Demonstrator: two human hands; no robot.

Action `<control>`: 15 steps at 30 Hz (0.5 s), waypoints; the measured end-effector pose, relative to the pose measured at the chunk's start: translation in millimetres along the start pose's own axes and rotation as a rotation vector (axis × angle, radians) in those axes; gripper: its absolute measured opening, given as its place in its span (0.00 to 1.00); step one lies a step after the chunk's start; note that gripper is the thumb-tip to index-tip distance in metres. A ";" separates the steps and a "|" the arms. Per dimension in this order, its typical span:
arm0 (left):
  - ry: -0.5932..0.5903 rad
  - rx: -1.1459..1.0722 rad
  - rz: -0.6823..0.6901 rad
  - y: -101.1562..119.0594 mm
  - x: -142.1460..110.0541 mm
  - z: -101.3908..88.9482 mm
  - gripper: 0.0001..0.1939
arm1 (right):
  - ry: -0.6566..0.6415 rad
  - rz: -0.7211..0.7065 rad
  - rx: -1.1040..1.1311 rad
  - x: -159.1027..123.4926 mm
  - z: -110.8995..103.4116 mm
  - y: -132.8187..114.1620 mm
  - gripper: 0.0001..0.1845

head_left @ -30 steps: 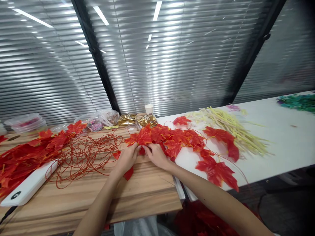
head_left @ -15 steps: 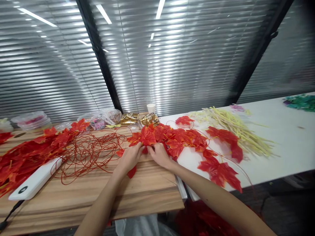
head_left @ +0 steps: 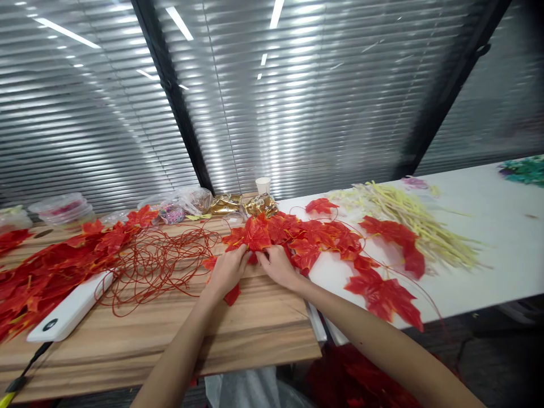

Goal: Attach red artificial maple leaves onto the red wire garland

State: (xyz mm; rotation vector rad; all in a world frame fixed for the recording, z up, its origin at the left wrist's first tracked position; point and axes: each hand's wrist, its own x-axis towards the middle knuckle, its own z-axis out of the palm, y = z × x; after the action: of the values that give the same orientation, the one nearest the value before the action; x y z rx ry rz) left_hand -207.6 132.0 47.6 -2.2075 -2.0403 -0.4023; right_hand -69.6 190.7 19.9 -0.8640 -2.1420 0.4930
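At the right end of the wooden table, my left hand (head_left: 230, 268) and my right hand (head_left: 278, 265) pinch the lower edge of a red artificial maple leaf (head_left: 257, 233) from both sides. The fingertips are close together and partly hidden by the leaf. From there a garland of red maple leaves (head_left: 312, 235) runs right onto the white table. A loose tangle of thin red cord (head_left: 164, 263) lies left of my hands. Under my left wrist another red leaf (head_left: 232, 294) pokes out.
On the left lie a heap of red leaves (head_left: 63, 269) and a white power bank (head_left: 70, 309) with a cable. Gold packets (head_left: 226, 204), a paper cup (head_left: 263, 185) and plastic tubs (head_left: 62, 208) line the back. Yellow strips (head_left: 416, 221) lie on the white table (head_left: 505, 243).
My view has shifted slightly, so the whole scene sits a little further right. Both hands stay pinched at the same leaf, with only slight finger movement.
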 end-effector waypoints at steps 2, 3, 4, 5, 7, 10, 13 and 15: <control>-0.004 -0.002 -0.009 -0.3 0.0 0.2 0.12 | 0.003 -0.001 -0.003 -0.2 0.5 0.0 0.10; -0.007 -0.012 -0.012 -0.6 0.1 0.3 0.12 | 0.005 -0.003 -0.002 -0.4 0.9 -0.1 0.10; -0.009 -0.025 -0.013 -0.9 0.1 0.2 0.11 | 0.005 -0.005 0.001 -0.6 1.3 -0.1 0.10; -0.013 -0.039 -0.014 -1.1 0.2 0.1 0.11 | 0.003 -0.007 0.005 -0.8 1.7 -0.1 0.10; -0.030 -0.065 -0.016 -1.6 0.4 0.0 0.11 | -0.003 -0.012 0.014 -1.2 2.5 0.1 0.10; -0.053 -0.091 -0.021 -1.7 0.6 0.2 0.11 | -0.013 -0.017 0.003 -1.5 3.1 0.9 0.09; -0.052 -0.100 -0.019 -1.0 0.4 0.4 0.11 | -0.019 -0.009 -0.025 -1.5 2.9 1.6 0.09; -0.049 -0.101 -0.014 -0.6 0.3 0.2 0.11 | -0.013 -0.003 -0.037 -1.2 2.5 1.7 0.08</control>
State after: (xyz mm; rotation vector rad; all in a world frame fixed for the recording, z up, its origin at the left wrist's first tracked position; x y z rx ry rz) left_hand -208.2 132.4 47.4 -2.2835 -2.1061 -0.4665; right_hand -70.2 190.8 16.8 -0.8798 -2.1703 0.4594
